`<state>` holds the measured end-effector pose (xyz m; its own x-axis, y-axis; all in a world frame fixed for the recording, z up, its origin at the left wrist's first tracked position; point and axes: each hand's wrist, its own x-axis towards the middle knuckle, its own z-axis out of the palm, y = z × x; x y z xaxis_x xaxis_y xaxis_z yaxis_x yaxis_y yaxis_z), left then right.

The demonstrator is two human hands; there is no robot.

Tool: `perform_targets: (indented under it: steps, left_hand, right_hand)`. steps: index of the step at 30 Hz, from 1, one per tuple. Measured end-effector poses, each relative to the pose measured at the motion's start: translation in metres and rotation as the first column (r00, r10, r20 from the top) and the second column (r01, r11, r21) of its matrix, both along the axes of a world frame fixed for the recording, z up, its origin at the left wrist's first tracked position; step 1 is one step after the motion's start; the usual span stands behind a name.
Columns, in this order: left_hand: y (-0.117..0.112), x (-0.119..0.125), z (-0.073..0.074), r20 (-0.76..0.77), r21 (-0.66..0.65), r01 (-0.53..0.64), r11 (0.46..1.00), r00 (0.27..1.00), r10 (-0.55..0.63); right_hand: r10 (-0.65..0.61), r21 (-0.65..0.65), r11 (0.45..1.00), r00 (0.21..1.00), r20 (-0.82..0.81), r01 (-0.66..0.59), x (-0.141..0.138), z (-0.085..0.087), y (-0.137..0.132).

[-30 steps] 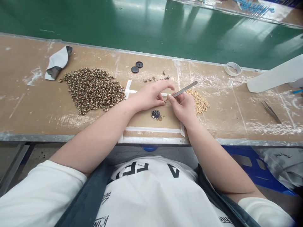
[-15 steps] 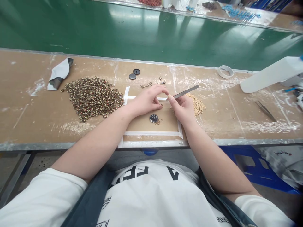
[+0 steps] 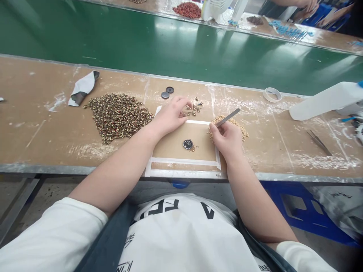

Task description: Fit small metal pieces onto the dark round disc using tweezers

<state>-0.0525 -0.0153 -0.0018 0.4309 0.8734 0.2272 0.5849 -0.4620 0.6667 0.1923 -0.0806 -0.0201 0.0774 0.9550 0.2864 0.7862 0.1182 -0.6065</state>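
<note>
My right hand grips metal tweezers, whose shaft points up and right; their tips are hidden by the fingers. Behind that hand lies a heap of small pale-gold beads. My left hand rests at the tape frame's upper left, thumb and forefinger apart, beside a loose group of small gold-and-dark pieces. Between the hands, inside the white tape frame, lies a round dark disc with a silver rim. Some tiny bits lie against its right side.
A big pile of small gold, dark and red pieces covers the left. Two black round caps sit behind. To the right are a tape roll, a white bottle and more tweezers. A green belt runs beyond.
The hands have moved apart. My left hand has shifted back toward the small loose pieces, its thumb and forefinger now apart; my right hand has moved right with the tweezers. The view has tilted slightly.
</note>
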Motion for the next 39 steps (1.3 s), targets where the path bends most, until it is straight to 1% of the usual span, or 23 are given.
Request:
perform_targets:
  steps: [3, 6, 9, 10, 12, 14, 15, 16, 17, 19, 21, 22, 23, 26, 29, 31, 34, 36, 39]
  left_hand:
    - [-0.001, 0.002, 0.000, 0.030, 0.032, -0.050, 0.998, 0.998, 0.049]
    - [-0.003, 0.006, -0.001, 0.089, 0.049, -0.085, 0.995, 0.993, 0.080]
    - [-0.005, 0.011, 0.000, 0.147, 0.046, -0.110, 0.993, 0.984, 0.102]
    - [-0.006, 0.013, 0.000, 0.171, 0.026, -0.111, 0.993, 0.980, 0.105]
    - [-0.009, 0.017, 0.003, 0.241, -0.054, -0.081, 0.995, 0.966, 0.092]
    - [-0.013, 0.021, 0.006, 0.324, -0.185, 0.020, 0.983, 0.945, 0.042]
    - [-0.015, 0.023, 0.007, 0.363, -0.263, 0.086, 0.961, 0.932, 0.016]
    - [-0.017, 0.024, 0.008, 0.399, -0.347, 0.157, 0.924, 0.917, -0.006]
    - [-0.019, 0.026, 0.008, 0.435, -0.432, 0.228, 0.873, 0.900, -0.020]
    - [-0.023, 0.029, 0.007, 0.512, -0.563, 0.354, 0.747, 0.859, -0.021]
    - [-0.026, 0.031, 0.005, 0.586, -0.620, 0.454, 0.640, 0.810, -0.007]
    - [-0.027, 0.032, 0.004, 0.612, -0.632, 0.488, 0.603, 0.791, 0.002]
    - [-0.028, 0.033, 0.002, 0.631, -0.638, 0.509, 0.578, 0.776, 0.014]
    - [-0.031, 0.035, 0.000, 0.655, -0.654, 0.528, 0.541, 0.753, 0.057]
    - [-0.031, 0.035, -0.001, 0.670, -0.653, 0.535, 0.537, 0.738, 0.079]
    - [-0.029, 0.033, -0.001, 0.679, -0.648, 0.544, 0.533, 0.729, 0.082]
    - [-0.026, 0.029, 0.000, 0.690, -0.636, 0.570, 0.521, 0.722, 0.052]
    - [-0.024, 0.027, 0.001, 0.689, -0.630, 0.585, 0.511, 0.725, 0.020]
    - [-0.021, 0.025, 0.002, 0.682, -0.628, 0.596, 0.500, 0.731, -0.016]
  right_hand:
    - [0.017, -0.022, 1.000, 0.997, 0.069, -0.016, 0.000, -0.001, 0.001]
    - [0.038, -0.015, 0.999, 0.992, 0.123, -0.037, 0.000, -0.002, 0.002]
    - [0.042, -0.018, 0.999, 0.989, 0.141, -0.040, 0.000, -0.003, 0.002]
    - [0.041, -0.019, 0.999, 0.992, 0.117, -0.039, -0.001, -0.003, 0.001]
    - [0.051, -0.003, 0.999, 0.999, -0.011, -0.051, -0.002, -0.003, -0.001]
    - [0.085, 0.046, 0.996, 0.979, -0.183, -0.078, -0.004, -0.001, -0.003]
    - [0.108, 0.083, 0.993, 0.962, -0.252, -0.090, -0.006, 0.000, -0.005]
    - [0.133, 0.121, 0.988, 0.945, -0.298, -0.101, -0.008, 0.002, -0.006]
    - [0.154, 0.156, 0.982, 0.934, -0.324, -0.108, -0.009, 0.003, -0.007]
    - [0.185, 0.208, 0.971, 0.918, -0.351, -0.116, -0.012, 0.006, -0.008]
    - [0.207, 0.232, 0.965, 0.903, -0.377, -0.125, -0.014, 0.007, -0.009]
    - [0.217, 0.235, 0.963, 0.895, -0.389, -0.131, -0.014, 0.006, -0.009]
    - [0.224, 0.235, 0.962, 0.889, -0.399, -0.137, -0.014, 0.006, -0.008]
    - [0.234, 0.216, 0.964, 0.880, -0.412, -0.155, -0.014, 0.004, -0.007]
    - [0.224, 0.199, 0.969, 0.871, -0.437, -0.149, -0.014, 0.002, -0.006]
    - [0.198, 0.188, 0.975, 0.852, -0.484, -0.119, -0.014, 0.003, -0.004]
    - [0.149, 0.126, 0.988, 0.802, -0.579, -0.093, -0.015, 0.005, -0.002]
    - [0.143, 0.080, 0.990, 0.769, -0.623, -0.119, -0.016, 0.007, 0.000]
    - [0.166, 0.052, 0.983, 0.733, -0.660, -0.176, -0.017, 0.009, 0.002]
